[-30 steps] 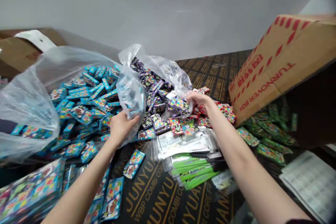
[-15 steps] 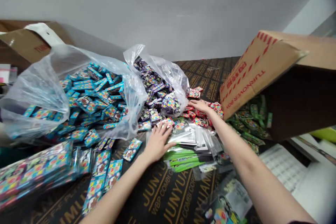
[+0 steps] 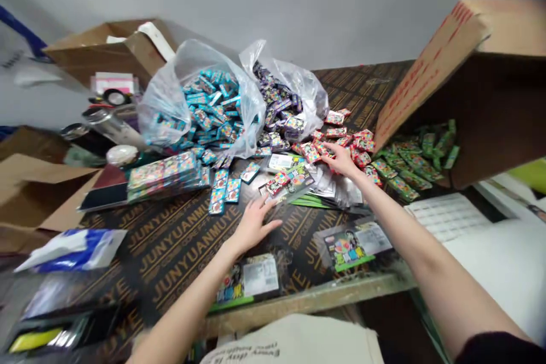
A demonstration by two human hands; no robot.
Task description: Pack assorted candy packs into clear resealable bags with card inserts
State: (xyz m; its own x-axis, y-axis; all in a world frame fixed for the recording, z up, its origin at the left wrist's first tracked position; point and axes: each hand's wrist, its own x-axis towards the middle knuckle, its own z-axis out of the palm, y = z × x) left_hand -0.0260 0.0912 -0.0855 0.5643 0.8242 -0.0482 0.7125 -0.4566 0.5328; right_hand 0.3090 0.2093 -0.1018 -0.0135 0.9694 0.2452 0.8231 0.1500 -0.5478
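Note:
My left hand [image 3: 255,224] has its fingers spread, the fingertips at the lower edge of a clear printed pouch [image 3: 294,182]. On that pouch lies a small red packet [image 3: 278,181]. My right hand [image 3: 340,159] reaches into a loose pile of red packets [image 3: 362,141], fingers apart and touching the packets at its left side; I see none lifted. Beneath and beside the pouch is a stack of flat pouches with green edges [image 3: 313,200]. Two more printed pouches, one left [image 3: 260,276] and one right [image 3: 358,243], lie nearer the table's front edge.
Clear bags of blue packets [image 3: 213,108] and purple packets [image 3: 279,96] stand at the back. A tilted carton [image 3: 409,91] with green packets [image 3: 409,162] at its mouth is on the right. Filled blue packs [image 3: 162,173] are stacked left, near an open carton [image 3: 38,193].
The view has pulled back and shows more of the table. A pouch now lies on the stack by my left hand, with a red packet on it. My right hand remains at the red packets.

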